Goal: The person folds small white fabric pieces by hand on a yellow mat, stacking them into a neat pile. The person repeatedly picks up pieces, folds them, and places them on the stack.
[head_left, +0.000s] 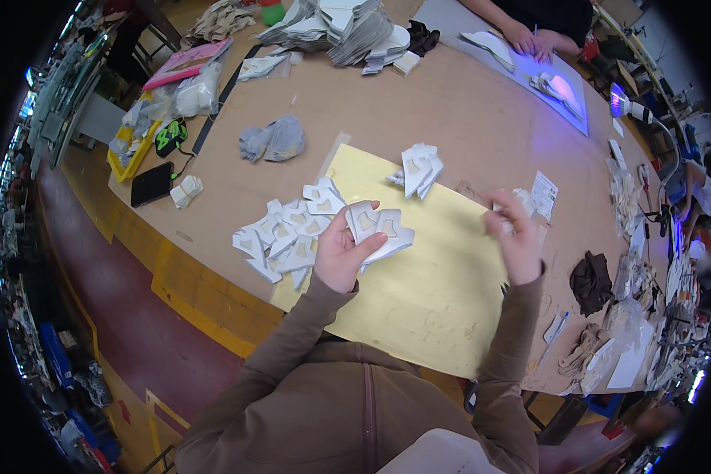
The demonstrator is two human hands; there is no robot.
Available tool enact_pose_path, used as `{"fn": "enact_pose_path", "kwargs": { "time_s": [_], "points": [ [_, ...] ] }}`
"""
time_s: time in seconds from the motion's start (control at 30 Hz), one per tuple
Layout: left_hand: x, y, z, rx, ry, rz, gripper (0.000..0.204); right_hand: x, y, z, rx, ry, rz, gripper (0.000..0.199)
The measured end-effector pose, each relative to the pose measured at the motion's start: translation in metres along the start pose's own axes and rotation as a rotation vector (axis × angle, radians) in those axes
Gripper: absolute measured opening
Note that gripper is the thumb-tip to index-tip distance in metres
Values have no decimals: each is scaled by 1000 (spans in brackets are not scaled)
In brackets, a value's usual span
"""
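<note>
My left hand (341, 257) is closed on a few white cut-out pieces (393, 234) with beige wavy-edged shapes on them, the thumb pressed on top. Beside it, a loose pile of similar white pieces (298, 229) spreads over the table and the edge of a yellow sheet (419, 292). Raised above the sheet's right side is my right hand (518, 241), its fingers bent and smeared by motion; whether they hold anything does not show. A small stack of white pieces (420, 170) lies at the sheet's far edge.
A grey cloth (273, 139) lies beyond the pile. Far back stand large stacks of white-grey pieces (347, 31). At left are a phone (152, 184) and a yellow tray (126, 170); at right, a dark cloth (591, 283). Across the table, another person's hands (532, 41) work near a lamp (629, 104).
</note>
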State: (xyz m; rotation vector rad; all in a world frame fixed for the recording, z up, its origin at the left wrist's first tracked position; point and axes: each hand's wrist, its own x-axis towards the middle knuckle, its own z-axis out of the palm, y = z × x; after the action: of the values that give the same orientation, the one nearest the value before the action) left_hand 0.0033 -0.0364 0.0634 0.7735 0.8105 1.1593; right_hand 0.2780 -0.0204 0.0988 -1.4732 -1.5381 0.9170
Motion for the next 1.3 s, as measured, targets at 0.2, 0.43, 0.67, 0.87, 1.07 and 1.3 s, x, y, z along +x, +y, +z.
{"fn": "enact_pose_path", "kwargs": {
  "time_s": [0.2, 0.43, 0.67, 0.87, 1.07, 1.3],
  "points": [
    [-1, 5, 9, -213, -28, -61, 47, -18, -30, 74, 507, -211, 212, 12],
    [-3, 4, 1, -130, -13, -99, 43, -10, -23, 48, 345, 144, 44, 8],
    [-3, -8, 4, -26, 28, -62, 34, -19, -36, 79, 258, -25, 36, 11],
    [-4, -5, 2, 38, 64, -104, 33, -18, -36, 80, 263, -20, 43, 13],
    [1, 0, -7, -48, 134, -62, 28, 32, -7, 67, 183, 120, 9, 18],
    [0, 6, -17, 46, 153, 15, 27, 39, -8, 82, 1, 74, -105, 25]
  ]
}}
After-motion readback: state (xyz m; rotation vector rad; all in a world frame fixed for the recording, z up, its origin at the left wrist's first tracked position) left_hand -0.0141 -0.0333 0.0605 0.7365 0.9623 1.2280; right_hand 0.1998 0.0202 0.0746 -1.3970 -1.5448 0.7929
